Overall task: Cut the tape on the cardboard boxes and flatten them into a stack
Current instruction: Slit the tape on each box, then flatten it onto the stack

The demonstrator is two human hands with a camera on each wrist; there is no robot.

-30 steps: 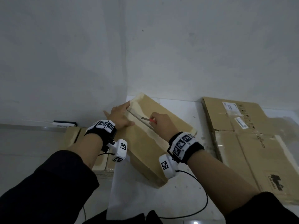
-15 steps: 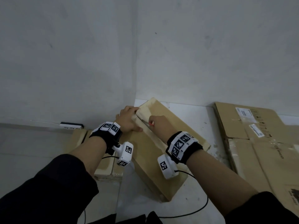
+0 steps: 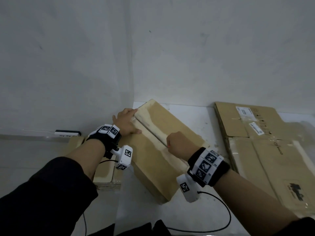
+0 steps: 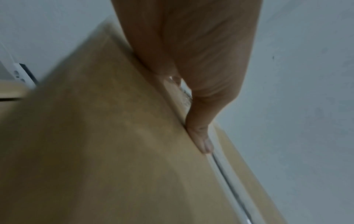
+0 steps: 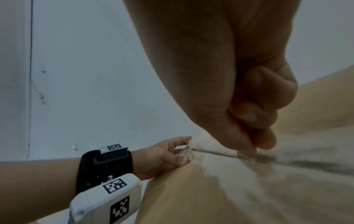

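Right hand (image 3: pixel 178 142) fisted round a red-handled cutter, blade mostly hidden, on the taped centre seam (image 3: pixel 150 132) of the box (image 3: pixel 158 160) on the floor by the corner; left hand (image 3: pixel 125 122) fingers straight, pressing its far end; keep the blade shallow, pull along the seam; box closed, contents unseen; flattened boxes (image 3: pixel 265 142) lie right.

Dark sleeves (image 3: pixel 42 193) are pushed up both forearms. Each wrist wears a black band (image 3: pixel 207 166) with square-patterned white tags, a white camera pod (image 3: pixel 187 188) and a black cable (image 3: pixel 219 223).
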